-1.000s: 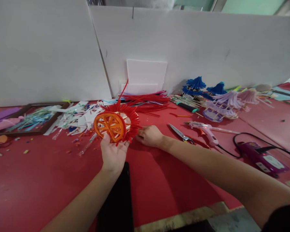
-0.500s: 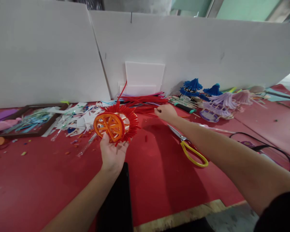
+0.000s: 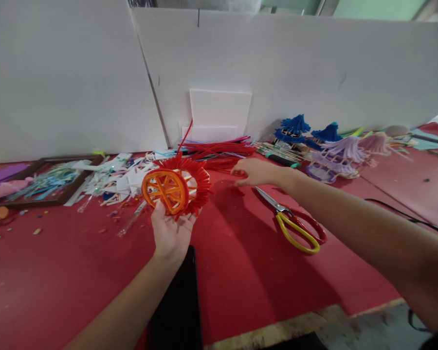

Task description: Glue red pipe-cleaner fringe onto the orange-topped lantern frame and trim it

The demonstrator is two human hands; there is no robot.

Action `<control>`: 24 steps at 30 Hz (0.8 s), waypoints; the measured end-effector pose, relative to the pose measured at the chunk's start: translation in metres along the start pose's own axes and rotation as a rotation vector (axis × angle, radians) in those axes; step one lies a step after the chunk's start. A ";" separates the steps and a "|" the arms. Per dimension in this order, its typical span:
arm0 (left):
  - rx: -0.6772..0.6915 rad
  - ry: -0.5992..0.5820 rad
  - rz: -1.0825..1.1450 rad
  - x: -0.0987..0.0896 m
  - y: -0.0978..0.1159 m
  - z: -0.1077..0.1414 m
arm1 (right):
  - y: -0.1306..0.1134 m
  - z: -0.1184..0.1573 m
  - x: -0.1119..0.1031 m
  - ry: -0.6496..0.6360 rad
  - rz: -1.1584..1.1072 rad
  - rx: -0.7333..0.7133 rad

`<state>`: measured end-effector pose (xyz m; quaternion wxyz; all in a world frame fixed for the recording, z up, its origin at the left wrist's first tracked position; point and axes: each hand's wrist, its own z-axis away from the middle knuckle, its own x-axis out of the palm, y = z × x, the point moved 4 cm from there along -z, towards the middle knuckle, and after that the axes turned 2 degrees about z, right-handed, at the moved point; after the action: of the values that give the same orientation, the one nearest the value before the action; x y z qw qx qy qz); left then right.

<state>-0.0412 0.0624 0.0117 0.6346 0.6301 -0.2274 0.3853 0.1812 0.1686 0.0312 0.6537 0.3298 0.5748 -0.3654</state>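
My left hand [image 3: 172, 234] grips a pipe-cleaner model [image 3: 167, 190] from below, thumb on its near face. That face is an orange ring with crossing spokes. Pale sticks and a red fringe of pipe cleaners show behind it. My right hand [image 3: 253, 172] hovers over the red table [image 3: 233, 272], thumb and fingers apart, with no held thing that I can make out. Just beyond its fingertips lies a pile of red pipe cleaners [image 3: 219, 149]. Scissors [image 3: 295, 226] with one yellow and one red handle lie under my right forearm, blades pointing away.
White boards [image 3: 292, 63] stand along the back. At the right back are blue models [image 3: 294, 126] and lilac models [image 3: 341, 153], near a green-and-black tool [image 3: 282, 160]. Scraps [image 3: 127, 177] and a brown frame [image 3: 63, 197] lie left. A black flat object [image 3: 178, 306] sits in front.
My right hand has opened from a closed shape and come slightly nearer, its forearm shifting to uncover more of the scissors. The left hand and model stay nearly still.
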 end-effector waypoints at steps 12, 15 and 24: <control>-0.005 0.089 -0.027 -0.004 -0.001 0.003 | -0.025 0.008 0.009 0.183 0.023 -0.068; -0.018 0.117 -0.067 -0.003 -0.001 0.004 | -0.061 0.017 0.010 0.142 -0.008 -0.265; -0.059 0.172 -0.083 -0.006 0.000 0.006 | -0.044 0.008 0.025 0.051 0.007 -0.068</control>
<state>-0.0432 0.0550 0.0080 0.6856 0.5845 -0.1570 0.4045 0.1492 0.1362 0.0068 0.6511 0.3186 0.6021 -0.3347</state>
